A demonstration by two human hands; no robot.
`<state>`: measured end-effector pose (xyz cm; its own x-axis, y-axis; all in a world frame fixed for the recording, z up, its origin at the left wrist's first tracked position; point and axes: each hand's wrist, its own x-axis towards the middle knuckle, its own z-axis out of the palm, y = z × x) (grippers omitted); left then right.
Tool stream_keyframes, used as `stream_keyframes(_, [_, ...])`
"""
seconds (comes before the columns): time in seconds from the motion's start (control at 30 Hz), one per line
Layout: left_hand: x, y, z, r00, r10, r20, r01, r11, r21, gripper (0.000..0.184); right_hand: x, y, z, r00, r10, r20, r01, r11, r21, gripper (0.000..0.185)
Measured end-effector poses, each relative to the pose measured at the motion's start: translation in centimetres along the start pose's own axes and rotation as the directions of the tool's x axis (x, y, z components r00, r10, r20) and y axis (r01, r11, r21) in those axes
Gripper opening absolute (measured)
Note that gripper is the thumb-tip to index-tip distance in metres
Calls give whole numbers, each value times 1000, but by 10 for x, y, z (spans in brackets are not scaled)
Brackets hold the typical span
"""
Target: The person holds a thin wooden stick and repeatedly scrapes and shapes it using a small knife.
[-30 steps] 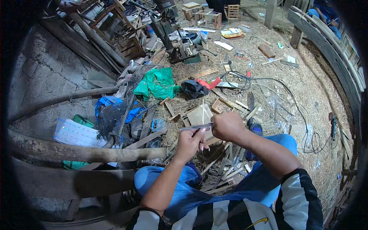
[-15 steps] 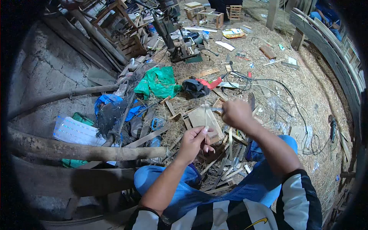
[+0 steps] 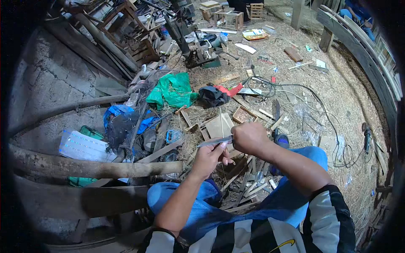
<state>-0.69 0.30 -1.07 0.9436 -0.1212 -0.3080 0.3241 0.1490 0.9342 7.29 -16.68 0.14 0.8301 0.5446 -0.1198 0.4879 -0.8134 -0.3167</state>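
A thin pale stick [image 3: 221,120] stands nearly upright between the fingers of my left hand [image 3: 207,160], its lower end partly hidden by them. My right hand [image 3: 251,138] is closed round the handle of a knife. The knife's blade [image 3: 216,141] points left and lies across the stick, over my left thumb and fingers. The two hands are close together above my knees. Behind them on the ground lies a flat wooden board [image 3: 219,127], beside a small wooden tray [image 3: 243,115].
Wood scraps [image 3: 254,188] lie between my feet. A green plastic bag [image 3: 172,90], a black bag [image 3: 213,96] and cables [image 3: 314,93] are farther forward. A wooden pole [image 3: 99,166] runs along the left. Another person [image 3: 358,16] sits at the top right.
Half a second ago my right hand and the knife were raised forward and right, off my left hand. Now they are back against the stick, much as one second ago.
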Motion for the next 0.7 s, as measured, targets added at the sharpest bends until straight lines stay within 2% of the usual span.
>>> stream_keyframes(0.3, [6,-3,-2,1000,5,11,-4,997,-76,32,12,5,5,998,57,-26,-58,998,-34,19])
stream_keyframes(0.37, [4,-4,-5,998,-26,52,29,998,-53,31,16,12,11,992,85,-95,-89,995,-34,19])
stream_keyframes(0.43, [-1,-5,-4,994,-59,94,61,998,-26,31,31,49,-5,953,259,-155,-260,966,17,19])
stream_keyframes(0.5, [-10,-6,4,984,-97,146,110,991,-79,30,38,73,-20,911,349,-221,-350,936,36,19])
stream_keyframes(0.6, [-3,-2,-1,993,-77,85,88,989,-123,29,32,67,-26,923,321,-212,-317,947,55,19])
stream_keyframes(0.63, [-2,-1,-5,996,-61,71,69,991,-112,29,26,54,-26,946,247,-208,-251,968,9,19])
stream_keyframes(0.7, [-1,5,-5,997,-70,39,74,990,-118,28,9,23,-26,982,157,-105,-151,986,65,18])
